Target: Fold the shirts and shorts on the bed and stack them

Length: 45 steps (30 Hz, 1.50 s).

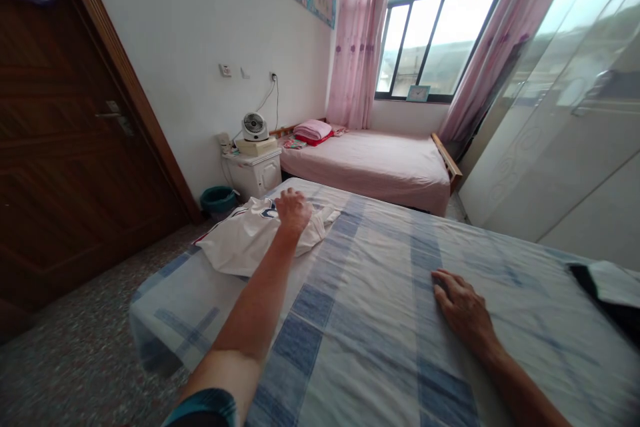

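Fingers (290,193) of our left hand (295,212) bend downward over a white garment (240,240), knuckles raised and back of the hand uppermost; we cannot tell whether they pinch the cloth or merely press it. We see the left forearm (260,307) run nearly straight from the near side, below a teal and dark sleeve (207,407), toward the far left. Our right hand (465,310) lies palm down, its fingers extended loosely side by side and the thumb slightly apart, touching the checked bedsheet (370,300); its forearm slants in from the near right. The garment, marked with dark blue print (269,213), lies crumpled on the far left part of the sheet, reaching the left edge, beyond which we note the speckled floor (100,347). Between our hands stretches a broad, lightly wrinkled span of sheet. Past the far edge stand a pink-covered bed (370,160), a white cabinet (260,173) and, farther left, a green bin (219,200). On the right, well apart from our right hand, lies a black-and-white cloth (613,283); a pale wardrobe (555,167) rises on the far right.
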Each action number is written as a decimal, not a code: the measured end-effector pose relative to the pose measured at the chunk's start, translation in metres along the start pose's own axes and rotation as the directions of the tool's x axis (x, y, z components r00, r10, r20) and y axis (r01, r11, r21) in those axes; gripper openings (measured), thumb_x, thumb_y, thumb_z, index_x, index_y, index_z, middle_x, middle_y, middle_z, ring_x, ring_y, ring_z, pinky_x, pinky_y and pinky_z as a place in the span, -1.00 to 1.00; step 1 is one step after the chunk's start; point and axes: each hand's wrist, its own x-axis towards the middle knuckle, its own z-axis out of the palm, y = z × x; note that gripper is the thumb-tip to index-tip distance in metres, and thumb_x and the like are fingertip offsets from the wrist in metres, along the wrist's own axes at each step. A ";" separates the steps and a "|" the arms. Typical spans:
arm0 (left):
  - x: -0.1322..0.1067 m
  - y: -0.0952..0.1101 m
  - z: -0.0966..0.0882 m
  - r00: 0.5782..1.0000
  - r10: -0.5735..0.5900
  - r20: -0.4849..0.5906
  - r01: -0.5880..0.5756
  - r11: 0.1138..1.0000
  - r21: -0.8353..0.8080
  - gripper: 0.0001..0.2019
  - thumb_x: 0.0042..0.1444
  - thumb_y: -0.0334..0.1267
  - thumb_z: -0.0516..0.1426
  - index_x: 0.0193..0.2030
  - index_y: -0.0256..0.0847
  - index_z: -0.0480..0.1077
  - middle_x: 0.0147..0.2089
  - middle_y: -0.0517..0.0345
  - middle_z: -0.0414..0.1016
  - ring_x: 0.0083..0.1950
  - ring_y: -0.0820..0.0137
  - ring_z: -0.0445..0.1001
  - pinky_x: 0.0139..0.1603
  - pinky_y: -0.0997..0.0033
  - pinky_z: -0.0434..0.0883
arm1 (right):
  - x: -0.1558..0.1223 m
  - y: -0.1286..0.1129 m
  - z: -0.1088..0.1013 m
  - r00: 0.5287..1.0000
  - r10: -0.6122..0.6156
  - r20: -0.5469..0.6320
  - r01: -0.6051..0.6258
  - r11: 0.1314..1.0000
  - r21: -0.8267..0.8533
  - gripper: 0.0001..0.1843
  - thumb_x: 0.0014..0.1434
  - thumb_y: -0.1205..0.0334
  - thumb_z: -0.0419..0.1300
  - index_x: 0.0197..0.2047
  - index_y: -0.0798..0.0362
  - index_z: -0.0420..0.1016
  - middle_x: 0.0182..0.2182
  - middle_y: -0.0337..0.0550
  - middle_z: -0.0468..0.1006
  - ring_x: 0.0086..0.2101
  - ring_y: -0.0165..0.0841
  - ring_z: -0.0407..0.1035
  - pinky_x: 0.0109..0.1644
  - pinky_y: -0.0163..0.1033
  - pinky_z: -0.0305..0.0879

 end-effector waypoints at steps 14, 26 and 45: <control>-0.016 0.034 -0.047 0.989 0.085 -0.121 -0.148 0.564 -0.812 -0.80 0.11 -0.18 0.08 -0.25 -0.22 0.46 -0.40 0.17 0.50 -0.40 0.45 0.46 -0.36 0.51 0.36 | -0.003 -0.002 0.002 1.000 -0.003 -0.018 0.004 1.000 0.018 -0.60 0.17 0.17 -0.09 -0.04 0.04 0.46 0.06 -0.03 0.44 0.06 -0.13 0.31 0.04 0.05 0.24; -0.069 0.088 -0.002 0.737 0.653 0.175 -0.511 0.707 -0.488 -0.73 0.16 -0.20 0.07 -0.09 -0.24 0.47 -0.03 -0.02 0.50 -0.02 0.27 0.46 0.06 0.30 0.35 | -0.006 0.005 -0.020 0.972 0.235 -0.024 -0.183 0.814 0.551 -0.52 0.19 0.05 -0.04 0.12 0.04 0.32 -0.08 -0.08 0.54 -0.13 -0.28 0.44 0.00 -0.13 0.31; -0.064 0.088 0.014 0.651 0.713 0.260 -0.264 0.535 -0.803 -0.74 0.15 -0.19 0.01 -0.37 -0.28 0.44 -0.41 0.14 0.46 -0.34 0.43 0.45 -0.30 0.48 0.39 | -0.024 -0.071 -0.042 0.994 -0.105 -0.011 0.090 0.789 0.607 -0.51 0.16 -0.04 0.10 0.10 -0.03 0.38 0.04 -0.05 0.45 0.02 -0.19 0.32 0.12 -0.03 0.18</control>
